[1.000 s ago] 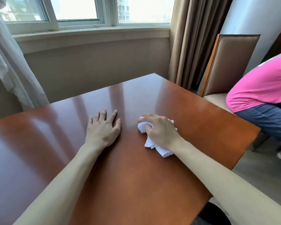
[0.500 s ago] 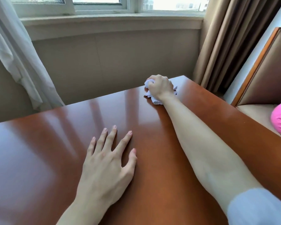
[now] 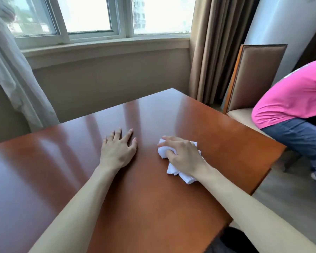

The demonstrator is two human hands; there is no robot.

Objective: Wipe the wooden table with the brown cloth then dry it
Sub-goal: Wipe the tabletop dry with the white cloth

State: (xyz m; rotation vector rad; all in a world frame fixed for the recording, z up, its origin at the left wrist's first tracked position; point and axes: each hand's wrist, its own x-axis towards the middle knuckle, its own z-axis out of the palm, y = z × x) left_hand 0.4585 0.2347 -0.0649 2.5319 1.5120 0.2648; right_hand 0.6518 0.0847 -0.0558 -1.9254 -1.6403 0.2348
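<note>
The white cloth [image 3: 173, 170] lies crumpled on the wooden table [image 3: 144, 207], right of the tabletop's middle and nearer the table's right edge than its left. The right hand [image 3: 184, 156] sits on top of the cloth with its fingers [image 3: 167, 139] curled down over the bunched fabric, gripping it against the wood; folds of cloth stick out past the fingertips on the side toward the window and below the wrist on the near side. No brown cloth shows; the one in hand is white. The left hand [image 3: 119, 150] rests palm down on the table just left of the cloth, apart from it, its fingers straight and slightly spread, holding nothing. Both bare forearms reach in from the table's near edge. The tabletop is glossy reddish-brown and carries pale reflections of the window [image 3: 102, 17], which runs above a sill beyond the table's far edge. A sheer white curtain [image 3: 16, 84] hangs past the table's far left corner, and a heavy brown curtain [image 3: 213, 52] hangs past its far right corner. Right of the table stands an upholstered chair [image 3: 257, 77] with a wooden frame, and beside it a second person in a pink shirt [image 3: 295, 95] and blue jeans bends over.
</note>
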